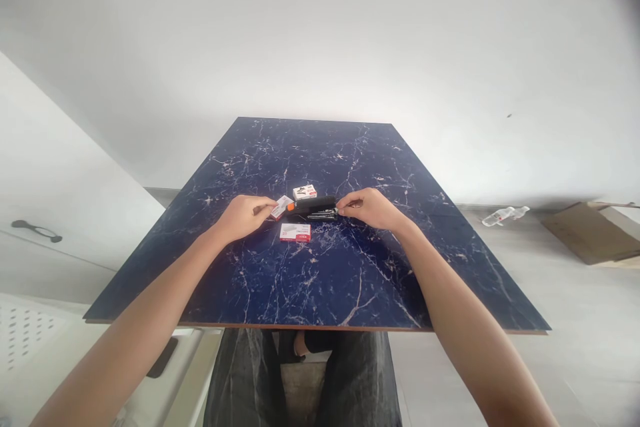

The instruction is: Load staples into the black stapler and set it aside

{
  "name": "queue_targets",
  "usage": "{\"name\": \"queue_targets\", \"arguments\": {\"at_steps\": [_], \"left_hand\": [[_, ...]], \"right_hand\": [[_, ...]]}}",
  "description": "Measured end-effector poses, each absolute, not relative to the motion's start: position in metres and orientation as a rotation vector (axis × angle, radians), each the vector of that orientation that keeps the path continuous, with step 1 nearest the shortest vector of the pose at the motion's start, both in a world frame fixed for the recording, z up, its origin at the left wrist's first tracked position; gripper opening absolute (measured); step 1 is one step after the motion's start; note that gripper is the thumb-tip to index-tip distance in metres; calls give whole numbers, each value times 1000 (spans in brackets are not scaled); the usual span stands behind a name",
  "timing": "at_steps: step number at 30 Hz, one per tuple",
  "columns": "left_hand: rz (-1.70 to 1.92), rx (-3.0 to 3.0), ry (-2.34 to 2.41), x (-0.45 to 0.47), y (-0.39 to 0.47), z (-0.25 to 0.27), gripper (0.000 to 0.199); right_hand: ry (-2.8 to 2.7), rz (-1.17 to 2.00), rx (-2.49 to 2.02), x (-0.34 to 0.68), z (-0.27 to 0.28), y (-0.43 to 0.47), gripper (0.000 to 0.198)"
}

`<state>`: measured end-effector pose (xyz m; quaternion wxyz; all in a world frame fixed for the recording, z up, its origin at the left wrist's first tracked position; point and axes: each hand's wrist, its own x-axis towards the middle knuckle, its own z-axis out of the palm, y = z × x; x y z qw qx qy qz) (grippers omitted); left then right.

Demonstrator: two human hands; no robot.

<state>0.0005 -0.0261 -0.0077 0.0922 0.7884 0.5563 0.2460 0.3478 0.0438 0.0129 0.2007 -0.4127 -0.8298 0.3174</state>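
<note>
A black stapler with an orange part at its left end lies on the dark blue marbled table. My right hand pinches the stapler's right end between thumb and fingers. Between the fingertips of my left hand is the edge of a small white and red box, which sits tilted against the stapler's left side. A second white and red box lies flat in front of the stapler. Just behind it stands a white box with a dark picture.
A white wall rises behind the table. At the left is a white cabinet with a dark handle. On the floor to the right lie a clear plastic bottle and an open cardboard box.
</note>
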Motion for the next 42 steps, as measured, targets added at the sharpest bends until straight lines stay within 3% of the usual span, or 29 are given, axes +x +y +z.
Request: {"name": "queue_targets", "arguments": {"at_steps": [14,19,23,29,37,42], "left_hand": [[661,2298,1679,1,-28,-6,35],[694,2455,1648,5,-29,-4,34],[714,2572,1575,14,-29,-5,33],[722,2524,1617,22,-29,-11,28],[717,2456,1614,18,-27,-14,27],[753,2438,1590,17,-26,-18,26]], "right_hand": [[-2421,804,-1079,344,8,44,13],[-2486,839,-1222,367,33,42,44],[-2665,912,-1415,374,45,37,31],[-2795,556,-1548,360,37,35,28],[-2791,581,-1469,345,23,32,57],[-2760,468,-1330,324,13,23,53]]}}
